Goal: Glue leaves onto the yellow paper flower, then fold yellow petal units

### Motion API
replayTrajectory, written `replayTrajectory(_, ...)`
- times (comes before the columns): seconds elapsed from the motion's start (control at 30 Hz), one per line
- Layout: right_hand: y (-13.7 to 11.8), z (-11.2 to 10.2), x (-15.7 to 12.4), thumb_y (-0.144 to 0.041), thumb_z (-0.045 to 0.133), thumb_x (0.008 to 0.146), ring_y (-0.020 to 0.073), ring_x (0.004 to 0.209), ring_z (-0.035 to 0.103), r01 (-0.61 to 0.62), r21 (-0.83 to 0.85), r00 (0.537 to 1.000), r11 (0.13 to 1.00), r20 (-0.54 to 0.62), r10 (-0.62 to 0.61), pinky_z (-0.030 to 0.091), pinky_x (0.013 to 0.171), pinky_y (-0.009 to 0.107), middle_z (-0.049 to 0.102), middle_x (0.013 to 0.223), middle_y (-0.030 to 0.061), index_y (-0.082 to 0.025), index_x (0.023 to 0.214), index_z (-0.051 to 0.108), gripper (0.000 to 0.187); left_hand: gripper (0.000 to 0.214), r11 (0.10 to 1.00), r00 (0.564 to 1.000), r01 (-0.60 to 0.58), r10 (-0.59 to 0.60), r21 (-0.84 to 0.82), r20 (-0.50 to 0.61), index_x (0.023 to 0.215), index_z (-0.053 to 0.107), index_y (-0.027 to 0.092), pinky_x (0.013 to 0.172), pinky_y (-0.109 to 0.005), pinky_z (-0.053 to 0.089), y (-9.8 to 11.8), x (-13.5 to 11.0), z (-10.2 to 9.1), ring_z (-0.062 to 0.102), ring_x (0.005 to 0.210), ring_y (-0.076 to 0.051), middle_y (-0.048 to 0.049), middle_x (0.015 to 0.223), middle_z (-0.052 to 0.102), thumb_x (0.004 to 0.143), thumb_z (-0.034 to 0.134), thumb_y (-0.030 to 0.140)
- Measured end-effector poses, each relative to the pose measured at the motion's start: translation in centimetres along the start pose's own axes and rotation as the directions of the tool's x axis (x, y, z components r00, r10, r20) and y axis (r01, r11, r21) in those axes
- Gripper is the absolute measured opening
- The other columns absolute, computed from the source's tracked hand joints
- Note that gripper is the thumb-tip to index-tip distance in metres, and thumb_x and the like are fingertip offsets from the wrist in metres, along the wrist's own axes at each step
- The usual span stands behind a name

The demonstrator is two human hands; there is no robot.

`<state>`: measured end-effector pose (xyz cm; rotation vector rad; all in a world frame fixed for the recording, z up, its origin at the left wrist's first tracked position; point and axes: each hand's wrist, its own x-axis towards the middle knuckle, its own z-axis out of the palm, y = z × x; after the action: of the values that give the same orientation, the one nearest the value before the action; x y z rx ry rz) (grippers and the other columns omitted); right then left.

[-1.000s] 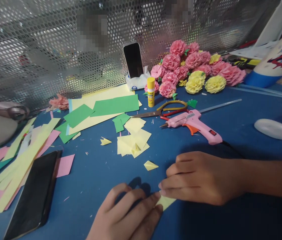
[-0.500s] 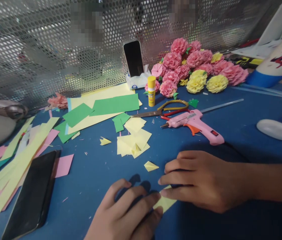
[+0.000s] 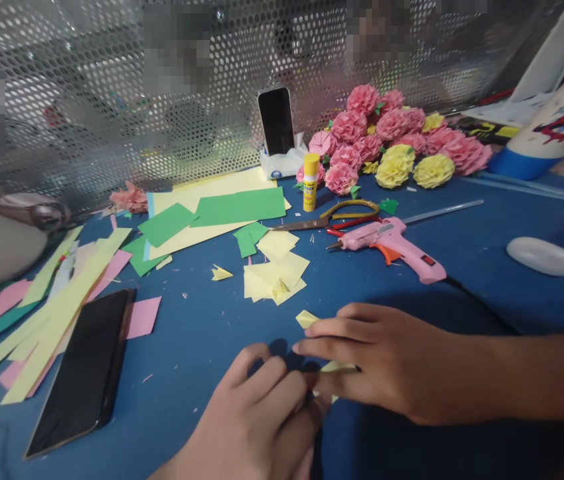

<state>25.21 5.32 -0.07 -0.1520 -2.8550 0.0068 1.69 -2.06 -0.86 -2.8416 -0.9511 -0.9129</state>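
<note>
A small piece of yellow paper (image 3: 338, 367) lies on the blue table under my fingertips, mostly hidden by them. My left hand (image 3: 265, 417) has its fingers curled, and its thumb and forefinger pinch the paper's left end. From the right, my right hand (image 3: 397, 363) presses the same paper with its fingertips, which meet those of my left hand. Just beyond my right fingers sits a folded yellow paper piece (image 3: 307, 319), partly covered. Farther off are a stack of yellow paper squares (image 3: 292, 270) and another folded yellow piece (image 3: 221, 273).
Beyond my right hand lie a pink glue gun (image 3: 412, 250), scissors (image 3: 307, 225) and a white oval object (image 3: 543, 257). A glue stick (image 3: 311, 190) stands before paper flowers (image 3: 349, 127). At left are a phone (image 3: 82, 373), paper strips (image 3: 57, 323) and green sheets (image 3: 242, 206).
My right hand has moved left over the paper, covering more of it and part of the folded piece. My left fingers have curled in closer. The view has shifted slightly.
</note>
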Motion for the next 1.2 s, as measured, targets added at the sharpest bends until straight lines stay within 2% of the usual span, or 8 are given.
replayTrajectory(0.17, 0.1, -0.9, -2.5, -0.01, 0.042, 0.088, 0.0248, 0.129, 0.044, -0.126, -0.048, 0.991, 0.991, 0.029, 0.128, 0.033, 0.094, 0.041, 0.055, 0.141, 0.0056, -0.024, 0.131, 0.059, 0.048, 0.024, 0.999, 0.999, 0.036, -0.036, 0.001, 0.016, 0.091, 0.071, 0.016, 0.08, -0.036, 0.039, 0.4, 0.2, -0.4, 0.042, 0.062, -0.016, 0.0008, 0.066, 0.052, 0.096, 0.047, 0.013)
replayTrajectory(0.3, 0.0, -1.6, -3.0, -0.011, 0.041, 0.091, 0.0257, 0.127, 0.043, -0.15, -0.081, 0.988, 0.985, 0.027, 0.153, 0.03, 0.098, 0.042, 0.054, 0.141, 0.0063, -0.021, 0.127, 0.061, 0.043, 0.021, 0.997, 0.991, 0.051, -0.057, 0.051, 0.12, 0.103, 0.067, 0.015, 0.089, -0.038, 0.037, 0.9, 0.6, -0.8, 0.053, 0.075, -0.018, -0.0024, 0.083, 0.063, 0.1, 0.047, 0.019)
replayTrajectory(0.5, -0.1, -1.8, -0.1, -0.043, 0.057, 0.096, 0.0229, 0.086, 0.048, -0.157, -0.054, 0.988, 0.986, -0.008, 0.157, 0.032, 0.075, 0.037, 0.062, 0.104, 0.0065, -0.019, 0.1, 0.066, 0.025, 0.026, 0.958, 0.931, 0.285, -0.271, -0.026, 0.245, 0.105, 0.057, 0.017, 0.081, -0.04, 0.038, 0.8, 1.1, -0.3, 0.056, 0.089, -0.025, -0.0057, 0.099, 0.064, 0.096, 0.058, 0.041)
replayTrajectory(0.67, 0.4, -1.3, 1.2, -0.021, 0.039, 0.104, 0.0182, 0.067, 0.04, -0.094, -0.029, 0.992, 0.995, -0.085, 0.091, 0.025, 0.063, 0.033, 0.057, 0.075, 0.0017, -0.019, 0.074, 0.059, 0.036, 0.016, 0.937, 0.918, 0.35, -0.339, -0.018, 0.208, 0.095, 0.053, 0.019, 0.076, -0.036, 0.038, 0.6, 1.3, -0.2, 0.056, 0.084, -0.021, -0.0021, 0.091, 0.062, 0.094, 0.063, 0.031)
replayTrajectory(0.8, 0.6, -1.1, 0.6, -0.028, 0.038, 0.107, 0.0149, 0.058, 0.045, -0.109, 0.157, 0.985, 0.982, -0.116, 0.128, 0.028, 0.061, 0.03, 0.06, 0.066, -0.0019, -0.019, 0.093, 0.068, 0.035, 0.006, 0.949, 0.944, 0.315, -0.312, -0.01, 0.107, 0.093, 0.055, 0.02, 0.077, -0.035, 0.036, 0.1, 1.0, -0.6, 0.055, 0.079, -0.017, 0.0012, 0.086, 0.065, 0.098, 0.054, 0.018)
replayTrajectory(0.9, 0.6, -1.2, 0.3, -0.028, 0.049, 0.104, 0.0114, 0.066, 0.06, -0.192, 0.409, 0.96, 0.892, -0.108, 0.257, 0.036, 0.066, 0.025, 0.072, 0.08, -0.0021, -0.021, 0.103, 0.071, 0.023, 0.014, 0.969, 0.969, 0.245, -0.246, 0.03, 0.022, 0.095, 0.06, 0.021, 0.079, -0.035, 0.034, -0.1, 0.6, -1.0, 0.054, 0.076, -0.016, 0.0019, 0.084, 0.067, 0.101, 0.05, 0.013)
replayTrajectory(1.03, 0.6, -1.1, 0.6, -0.032, 0.059, 0.099, 0.011, 0.076, 0.066, -0.301, 0.727, 0.91, 0.618, 0.024, 0.415, 0.043, 0.072, 0.02, 0.073, 0.084, 0.0014, -0.016, 0.089, 0.073, 0.024, 0.019, 0.985, 0.993, 0.088, -0.075, 0.149, -0.088, 0.092, 0.067, 0.02, 0.084, -0.038, 0.034, 0.5, 0.3, -1.4, 0.055, 0.077, -0.016, 0.0014, 0.086, 0.072, 0.101, 0.051, 0.015)
replayTrajectory(1.2, 0.6, -0.2, 0.8, -0.039, 0.067, 0.093, 0.0085, 0.065, 0.059, -0.354, 0.796, 0.877, 0.491, 0.1, 0.47, 0.042, 0.063, 0.018, 0.069, 0.079, -0.0014, -0.017, 0.089, 0.071, 0.023, 0.018, 0.974, 0.992, -0.025, 0.052, 0.225, -0.112, 0.083, 0.068, 0.018, 0.082, -0.035, 0.037, 2.0, 0.6, -1.2, 0.058, 0.072, -0.014, 0.0043, 0.077, 0.073, 0.097, 0.058, 0.015)
